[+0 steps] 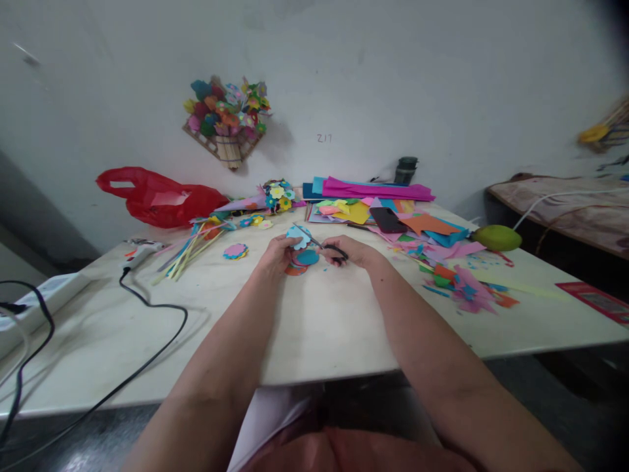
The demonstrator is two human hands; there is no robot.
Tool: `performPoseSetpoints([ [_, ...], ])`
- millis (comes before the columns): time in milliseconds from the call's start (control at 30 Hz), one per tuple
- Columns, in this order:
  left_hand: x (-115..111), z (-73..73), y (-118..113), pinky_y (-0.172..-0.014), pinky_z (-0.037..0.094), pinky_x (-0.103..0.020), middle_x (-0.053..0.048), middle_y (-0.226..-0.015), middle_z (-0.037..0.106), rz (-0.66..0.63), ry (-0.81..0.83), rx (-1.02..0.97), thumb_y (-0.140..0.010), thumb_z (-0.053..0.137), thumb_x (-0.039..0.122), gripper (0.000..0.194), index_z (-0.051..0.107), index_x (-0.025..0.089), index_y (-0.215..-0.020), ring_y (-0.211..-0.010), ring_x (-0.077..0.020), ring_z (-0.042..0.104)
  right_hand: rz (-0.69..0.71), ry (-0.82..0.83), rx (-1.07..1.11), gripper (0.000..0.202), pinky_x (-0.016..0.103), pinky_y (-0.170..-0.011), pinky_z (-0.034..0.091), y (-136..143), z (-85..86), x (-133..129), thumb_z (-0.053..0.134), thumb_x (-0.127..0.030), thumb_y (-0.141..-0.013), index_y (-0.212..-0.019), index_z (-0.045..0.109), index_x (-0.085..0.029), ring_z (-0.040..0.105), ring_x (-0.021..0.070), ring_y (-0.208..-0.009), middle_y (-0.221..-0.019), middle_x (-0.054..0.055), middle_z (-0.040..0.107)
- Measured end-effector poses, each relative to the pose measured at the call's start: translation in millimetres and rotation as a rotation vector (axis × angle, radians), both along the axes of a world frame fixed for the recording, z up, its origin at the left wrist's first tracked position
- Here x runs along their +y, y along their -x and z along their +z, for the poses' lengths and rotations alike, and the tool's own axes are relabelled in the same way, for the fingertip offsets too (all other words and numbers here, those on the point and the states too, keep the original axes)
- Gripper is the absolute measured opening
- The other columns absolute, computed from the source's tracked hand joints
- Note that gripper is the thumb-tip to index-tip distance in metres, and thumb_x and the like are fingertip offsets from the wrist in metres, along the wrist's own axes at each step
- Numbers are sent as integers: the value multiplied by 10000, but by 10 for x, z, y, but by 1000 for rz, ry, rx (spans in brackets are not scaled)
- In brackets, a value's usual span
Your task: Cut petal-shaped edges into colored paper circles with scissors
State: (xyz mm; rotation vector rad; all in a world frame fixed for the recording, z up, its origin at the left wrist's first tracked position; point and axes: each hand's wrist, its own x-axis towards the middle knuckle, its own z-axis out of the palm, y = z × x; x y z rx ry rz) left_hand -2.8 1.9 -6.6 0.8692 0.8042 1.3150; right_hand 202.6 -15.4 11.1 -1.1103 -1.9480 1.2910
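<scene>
My left hand [280,253] pinches a light blue paper flower [297,237] with a scalloped edge. In my right hand [343,250] is a pair of scissors [335,249] with black handles, its blades pointing left at the flower's edge. I cannot make out whether the blades are touching the paper. Below the flower, on the table, lie a blue paper circle [308,257] and an orange paper piece [295,270], partly covered. A small stack of scalloped paper flowers [236,251], pink on top, rests to the left of my left hand.
Paper scraps [466,288] and a dark phone [388,220] lie right, colored sheets [373,189] behind. At left are paper strips [189,252], a red plastic bag [162,200], a glue gun [142,252] with its black cord, and a power strip [49,298]. A paper bouquet [279,195] lies at the back.
</scene>
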Motion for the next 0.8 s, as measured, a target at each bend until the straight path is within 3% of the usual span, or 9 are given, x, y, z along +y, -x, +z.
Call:
performPoseSetpoints([
  [233, 21, -18, -2, -698, 598, -266, -62, -790, 726, -11, -7, -3, -626, 743, 51, 205, 673, 155, -788, -749, -179, 724, -13, 19, 16, 212, 191, -372, 273, 9, 8, 1, 674, -361, -809, -774, 599, -165, 444, 71, -404, -503, -48, 547],
  [533, 12, -8, -28, -649, 605, -270, -62, -769, 726, -12, 9, -46, -635, 702, 62, 181, 677, 158, -786, -692, -169, 695, -44, 35, 34, 168, 208, -381, 279, 29, 30, -25, 655, -320, -823, -787, 605, -165, 436, 79, -406, -509, -47, 549],
  [800, 17, -10, -24, -728, 606, -299, -65, -784, 728, -23, 23, -47, -653, 699, 61, 208, 669, 143, -842, -742, -179, 709, -47, 49, 49, 149, 206, -386, 270, 37, 42, -31, 653, -297, -811, -793, 612, -155, 428, 75, -402, -494, -48, 544],
])
